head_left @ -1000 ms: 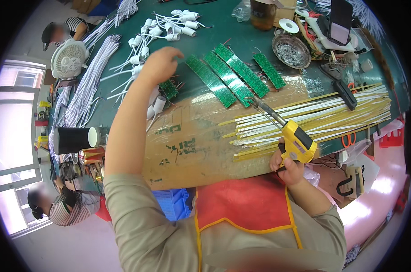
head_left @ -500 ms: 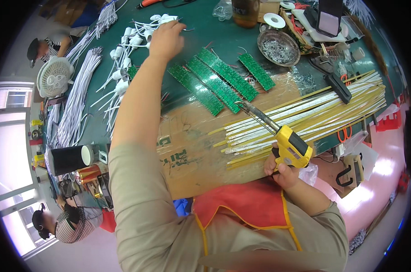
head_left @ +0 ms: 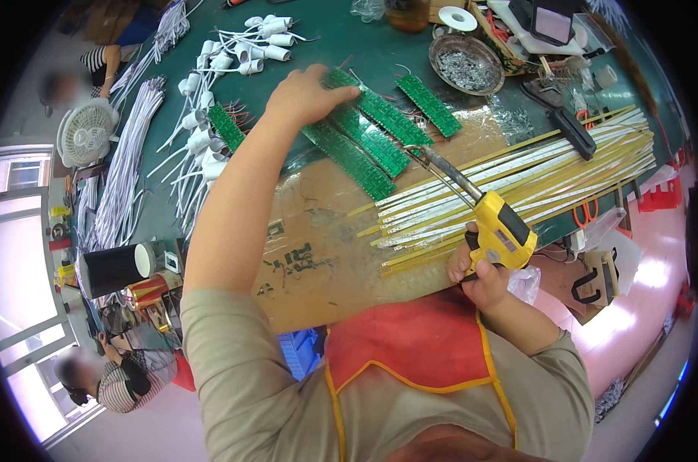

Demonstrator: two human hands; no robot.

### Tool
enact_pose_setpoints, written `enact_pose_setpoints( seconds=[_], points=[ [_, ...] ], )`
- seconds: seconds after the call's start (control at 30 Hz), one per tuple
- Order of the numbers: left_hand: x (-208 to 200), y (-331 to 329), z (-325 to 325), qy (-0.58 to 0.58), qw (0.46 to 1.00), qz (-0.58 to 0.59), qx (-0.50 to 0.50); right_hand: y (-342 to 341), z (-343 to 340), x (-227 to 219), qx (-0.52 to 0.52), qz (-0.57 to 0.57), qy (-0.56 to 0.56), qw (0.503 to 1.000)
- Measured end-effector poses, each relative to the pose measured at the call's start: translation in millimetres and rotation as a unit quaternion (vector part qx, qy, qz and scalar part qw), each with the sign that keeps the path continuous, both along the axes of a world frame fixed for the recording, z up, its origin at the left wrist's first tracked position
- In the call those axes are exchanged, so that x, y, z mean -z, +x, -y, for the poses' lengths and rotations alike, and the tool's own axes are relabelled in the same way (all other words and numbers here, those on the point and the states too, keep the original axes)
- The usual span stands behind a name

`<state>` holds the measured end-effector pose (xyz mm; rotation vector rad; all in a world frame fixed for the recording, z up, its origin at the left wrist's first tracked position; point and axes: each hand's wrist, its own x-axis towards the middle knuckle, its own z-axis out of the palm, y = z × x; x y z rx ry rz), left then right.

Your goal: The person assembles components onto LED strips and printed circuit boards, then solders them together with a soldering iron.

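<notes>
Green circuit boards (head_left: 357,165) lie slanted side by side on a brown cardboard sheet (head_left: 303,246) and the green table. Over their far ends rests my left hand (head_left: 307,96), its thumb stretched across the boards and apart from the fingers; the fingertips are partly hidden. My right hand (head_left: 484,283) is closed around the grip of a yellow and black soldering gun (head_left: 504,235). Its metal tip points up and left, close to the near ends of the boards. Another green board (head_left: 430,106) lies apart on the right, with thin wires at its end.
White and yellow strips (head_left: 510,192) lie bundled at right. White lamp sockets (head_left: 249,54) with cables fill the left, near a further green board (head_left: 226,127). A metal bowl (head_left: 466,65) of scraps stands behind, scissors (head_left: 586,212) at right. Two other people sit left, past a fan (head_left: 87,135).
My left hand has come from the white lamp sockets back and right onto the circuit boards. The leftmost board has shifted right against the others. The soldering gun stays in my right hand.
</notes>
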<state>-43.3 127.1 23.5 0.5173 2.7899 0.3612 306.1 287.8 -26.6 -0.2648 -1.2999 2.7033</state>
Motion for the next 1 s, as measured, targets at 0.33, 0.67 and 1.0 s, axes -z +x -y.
enact_pose_setpoints(
  seconds=[0.33,0.67,1.0],
  points=[
    [21.6,34.7,-0.8,0.093,0.916,-0.198,0.335,-1.5,1.5,1.7,0.039,-0.016,-0.016,0.999],
    [31.1,56.4,21.1,0.204,0.904,-0.256,0.276,-0.5,-3.1,5.6,-0.005,-0.039,-0.038,0.998],
    [24.7,67.6,9.7,0.196,0.885,-0.298,0.3,-3.7,1.2,1.4,0.027,-0.023,-0.017,0.999]
  ],
)
